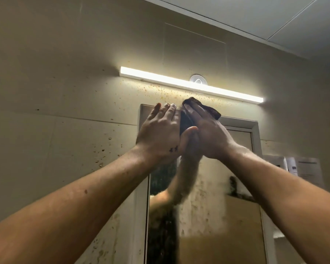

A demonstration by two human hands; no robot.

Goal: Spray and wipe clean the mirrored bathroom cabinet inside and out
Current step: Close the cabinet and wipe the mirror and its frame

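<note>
The left forearm (74, 202) and right forearm (274, 187) are bare and finely haired. The left hand (160, 134) carries two small dark star-shaped marks (173, 149) by the wrist, and that forearm shows one small dark spot (86, 191).

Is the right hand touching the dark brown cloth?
Touching. The head view shows the right hand lying flat on the dark brown cloth.

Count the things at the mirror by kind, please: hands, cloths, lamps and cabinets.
hands: 2, the left hand and the right hand
dark cloth: 1
strip lamp, lit: 1
mirrored cabinet: 1
total: 5
</note>
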